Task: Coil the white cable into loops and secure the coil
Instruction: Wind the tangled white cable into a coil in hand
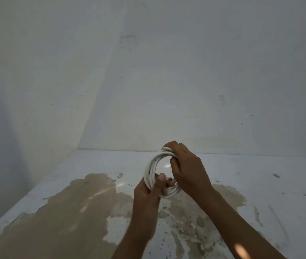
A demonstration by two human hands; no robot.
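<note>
both hands hold the white cable (151,170) coil above the desk (260,184): left hand (148,191) grips at 6 o'clock, right hand (184,165) curls round 1 o'clock; no writing visible.

table (260,184): bare all round | walls (148,71) close behind, left (corner)

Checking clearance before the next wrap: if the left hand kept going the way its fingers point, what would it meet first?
The left hand points up and right through the white cable coil; probably first the right hand, close beyond. Depth is unclear.
</note>
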